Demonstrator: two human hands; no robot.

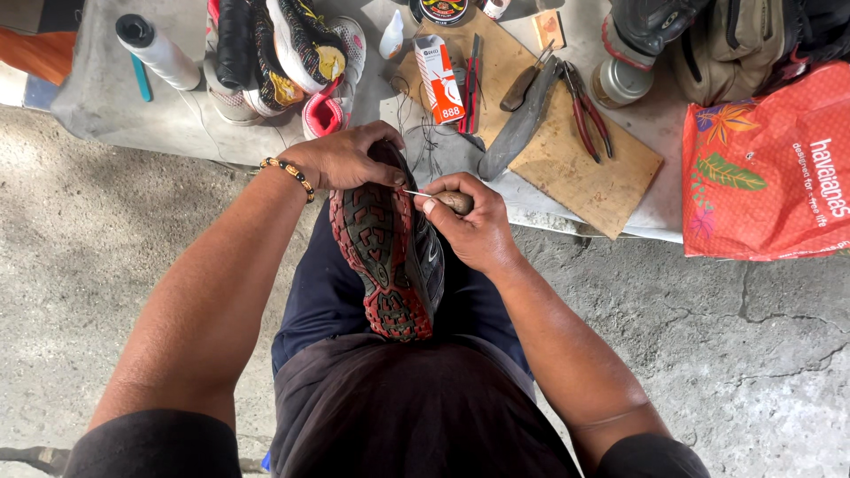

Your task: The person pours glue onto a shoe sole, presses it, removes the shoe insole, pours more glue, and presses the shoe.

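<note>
The person sits with a sports shoe (390,257) propped on the lap between the thighs, its red and dark green lugged sole turned up toward the camera and its toe pointing away toward the desk (133,115).

The left hand (341,159) comes in from the left with the forearm stretched forward and the wrist bent inward. Its fingers are clenched around the toe end of the shoe, thumb on the sole side, pinning it steady. A beaded bracelet (288,173) of yellow and dark beads sits on that wrist.

The right hand (474,226) comes in from the right, elbow bent and forearm angled up along the right thigh. Its fingers are wrapped tightly around the wooden handle of a stitching awl (443,199), and the thin metal point runs leftward to meet the edge of the sole just beside the left thumb.

Beyond the hands, the low desk carries a wooden board (575,168) with red-handled pliers (586,115), a wooden-handled knife (522,88) and a small red and white box (440,78). A pile of sneakers (283,57) lies to the left of the board, near a white bottle with a black cap (159,51). An orange plastic bag with a leaf print (770,173) hangs over the desk's right end.
</note>
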